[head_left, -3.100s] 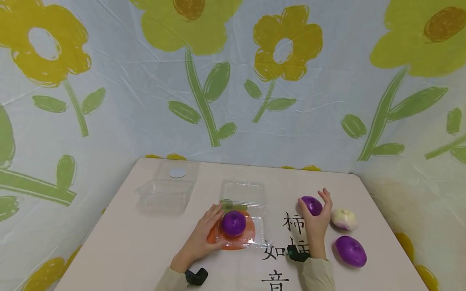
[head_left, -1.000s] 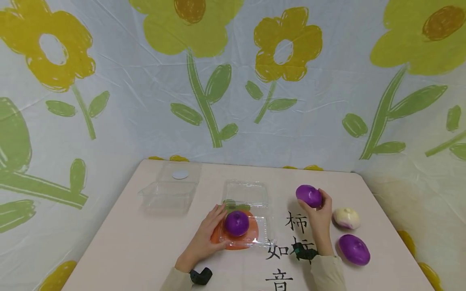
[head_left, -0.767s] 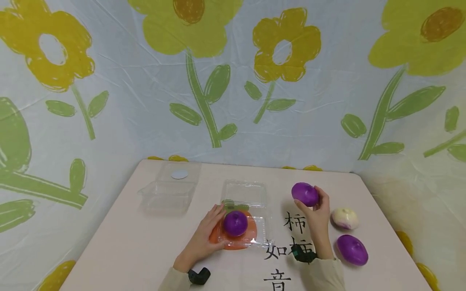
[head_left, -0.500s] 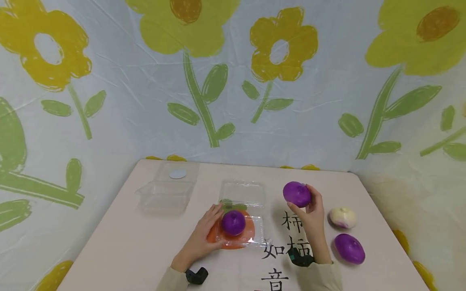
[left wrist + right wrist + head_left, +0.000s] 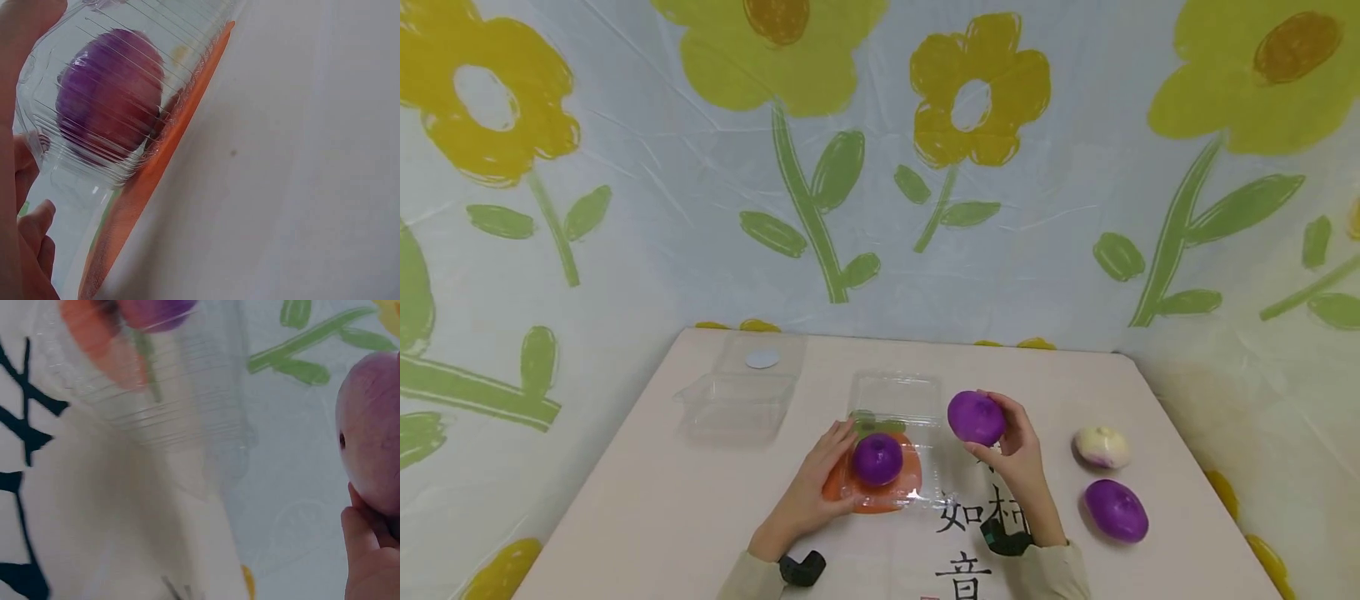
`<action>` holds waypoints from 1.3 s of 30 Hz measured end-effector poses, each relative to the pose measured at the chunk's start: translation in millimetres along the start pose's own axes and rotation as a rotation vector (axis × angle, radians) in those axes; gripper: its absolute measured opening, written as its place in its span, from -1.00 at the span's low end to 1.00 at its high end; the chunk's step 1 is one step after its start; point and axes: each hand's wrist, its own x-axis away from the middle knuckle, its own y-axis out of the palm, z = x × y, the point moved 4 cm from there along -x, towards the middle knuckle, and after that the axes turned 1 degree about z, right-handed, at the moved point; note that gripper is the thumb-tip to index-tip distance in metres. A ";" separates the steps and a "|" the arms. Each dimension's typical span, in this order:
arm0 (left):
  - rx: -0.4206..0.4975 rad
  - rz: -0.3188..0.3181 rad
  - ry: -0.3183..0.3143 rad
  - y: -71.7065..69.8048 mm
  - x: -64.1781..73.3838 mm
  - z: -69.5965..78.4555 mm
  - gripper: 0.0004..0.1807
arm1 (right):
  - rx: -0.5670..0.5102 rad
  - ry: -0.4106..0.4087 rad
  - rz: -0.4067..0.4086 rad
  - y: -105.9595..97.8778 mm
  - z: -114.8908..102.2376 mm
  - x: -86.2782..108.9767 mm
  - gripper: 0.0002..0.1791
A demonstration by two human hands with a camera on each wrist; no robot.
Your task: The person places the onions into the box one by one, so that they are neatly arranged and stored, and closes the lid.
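Note:
My right hand grips a purple onion between thumb and fingers, raised just right of a clear plastic clamshell container. In the right wrist view the held onion is cut off at the edge. Another purple onion sits in the container's base, its hinged lid lying back behind it. My left hand rests at the container's left side, fingers extended along it and thumb at the front corner. The left wrist view shows the boxed onion through the ribbed wall.
A white onion with a purple tinge and one more purple onion lie on the right of the table. A second clear container stands opened at back left. Flower-print cloth surrounds the table.
My right hand has lifted the purple onion off the table beside the white onion and carried it left, close to the container. My left hand stays at the container.

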 end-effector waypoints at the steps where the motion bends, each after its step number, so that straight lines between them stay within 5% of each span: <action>1: -0.001 0.003 0.002 -0.6 0.0 0.5 -0.03 | -0.007 0.003 -0.019 1.2 3.0 1.3 -0.10; 9: 0.014 0.010 0.005 -0.9 1.0 1.8 -0.04 | -0.043 -0.002 -0.135 11.2 25.2 10.9 -0.14; 20: 0.007 0.016 0.029 1.7 0.2 0.3 -0.05 | 0.048 -0.047 -0.248 25.4 32.8 17.6 -0.15; 39: -0.013 0.009 0.016 0.1 0.1 0.7 -0.05 | 0.393 -0.122 -0.370 47.4 31.0 23.8 -0.15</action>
